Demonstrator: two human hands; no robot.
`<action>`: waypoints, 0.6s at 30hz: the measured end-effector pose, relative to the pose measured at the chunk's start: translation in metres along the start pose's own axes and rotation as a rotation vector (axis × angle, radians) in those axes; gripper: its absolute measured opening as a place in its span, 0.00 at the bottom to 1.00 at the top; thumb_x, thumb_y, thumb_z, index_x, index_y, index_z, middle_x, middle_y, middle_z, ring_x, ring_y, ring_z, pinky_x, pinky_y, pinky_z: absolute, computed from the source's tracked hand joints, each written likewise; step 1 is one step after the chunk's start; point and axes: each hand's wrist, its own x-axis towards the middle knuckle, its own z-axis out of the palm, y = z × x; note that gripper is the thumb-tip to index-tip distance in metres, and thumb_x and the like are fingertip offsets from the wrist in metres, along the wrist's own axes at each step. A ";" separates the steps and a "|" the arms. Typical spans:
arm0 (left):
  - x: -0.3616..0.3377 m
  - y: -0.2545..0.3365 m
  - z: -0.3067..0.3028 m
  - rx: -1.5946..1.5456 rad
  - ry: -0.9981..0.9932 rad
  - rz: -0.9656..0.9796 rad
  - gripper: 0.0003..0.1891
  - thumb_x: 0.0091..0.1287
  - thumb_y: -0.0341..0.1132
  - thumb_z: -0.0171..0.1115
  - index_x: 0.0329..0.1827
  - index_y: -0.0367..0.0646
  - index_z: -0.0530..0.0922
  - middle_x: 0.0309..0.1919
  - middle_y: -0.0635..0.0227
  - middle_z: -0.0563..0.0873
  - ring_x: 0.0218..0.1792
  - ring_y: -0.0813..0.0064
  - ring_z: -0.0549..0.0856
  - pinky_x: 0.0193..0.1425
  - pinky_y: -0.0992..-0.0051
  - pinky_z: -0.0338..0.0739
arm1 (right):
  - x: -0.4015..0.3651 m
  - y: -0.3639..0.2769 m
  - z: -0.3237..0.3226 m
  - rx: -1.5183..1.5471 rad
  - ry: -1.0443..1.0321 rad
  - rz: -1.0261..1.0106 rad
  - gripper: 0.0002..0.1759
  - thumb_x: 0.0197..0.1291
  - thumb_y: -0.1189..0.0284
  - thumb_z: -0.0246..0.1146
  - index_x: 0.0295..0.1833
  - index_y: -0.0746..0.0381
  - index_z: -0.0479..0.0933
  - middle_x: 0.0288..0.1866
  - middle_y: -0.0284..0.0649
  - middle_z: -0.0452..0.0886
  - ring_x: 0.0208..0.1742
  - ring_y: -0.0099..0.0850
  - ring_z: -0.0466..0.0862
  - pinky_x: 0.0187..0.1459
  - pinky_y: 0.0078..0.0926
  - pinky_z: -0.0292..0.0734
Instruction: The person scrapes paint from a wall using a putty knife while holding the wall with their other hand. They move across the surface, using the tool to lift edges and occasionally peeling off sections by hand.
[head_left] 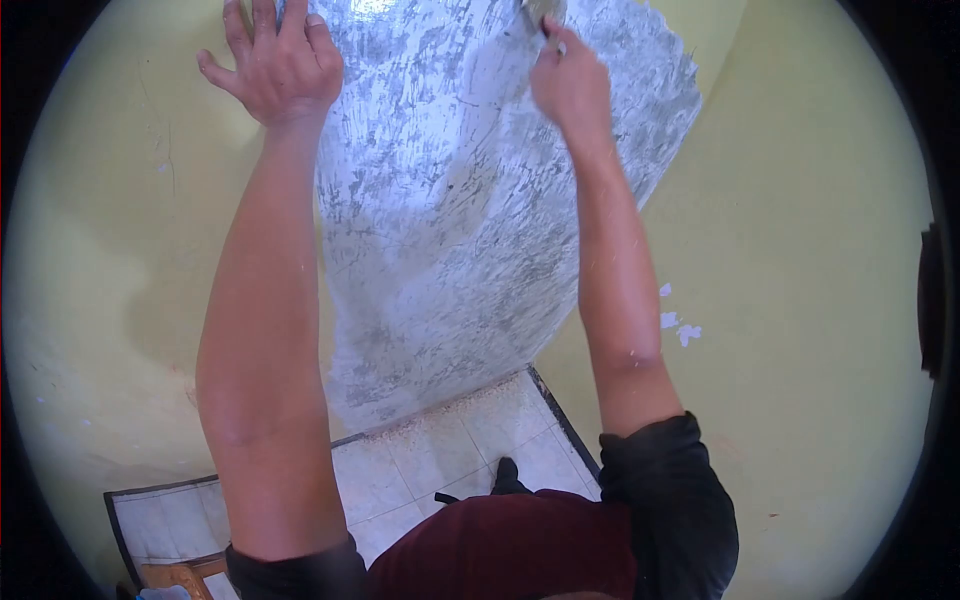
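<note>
My left hand (pixel 285 72) is pressed against the wall at the top left, fingers spread and holding nothing. It lies at the left edge of a large scraped patch (pixel 450 190), grey and white with rough streaks. At the top, my right hand (pixel 573 85) is closed around the handle of a scraper (pixel 545 12). The scraper's blade is against or close to the scraped surface; its far end is partly cut off by the frame's top edge.
Yellow-green painted wall (pixel 800 260) surrounds the patch, with small white chips (pixel 688 333) on the right. Below lies a tiled floor (pixel 400 465) with debris along the wall's base and dark skirting (pixel 563 420). A wooden object (pixel 178 577) stands at the lower left.
</note>
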 end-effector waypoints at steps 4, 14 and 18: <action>-0.003 -0.001 0.002 0.013 0.019 0.018 0.27 0.66 0.40 0.51 0.70 0.52 0.76 0.79 0.63 0.65 0.79 0.51 0.58 0.76 0.32 0.40 | -0.017 -0.002 -0.014 -0.030 -0.052 0.058 0.21 0.68 0.67 0.53 0.63 0.51 0.80 0.45 0.58 0.86 0.49 0.57 0.85 0.54 0.49 0.80; -0.001 -0.005 0.012 -0.128 0.148 0.018 0.26 0.67 0.44 0.53 0.70 0.76 0.74 0.75 0.78 0.71 0.75 0.58 0.67 0.69 0.28 0.47 | -0.044 0.012 -0.010 -0.103 -0.114 -0.015 0.21 0.68 0.68 0.54 0.65 0.54 0.79 0.41 0.59 0.86 0.44 0.58 0.85 0.50 0.52 0.79; 0.005 -0.006 0.015 -0.136 0.168 0.009 0.26 0.68 0.44 0.53 0.70 0.77 0.74 0.75 0.78 0.71 0.75 0.59 0.67 0.70 0.29 0.48 | -0.042 0.009 0.002 -0.130 -0.147 0.022 0.22 0.69 0.68 0.52 0.66 0.53 0.78 0.40 0.61 0.86 0.44 0.60 0.85 0.50 0.52 0.79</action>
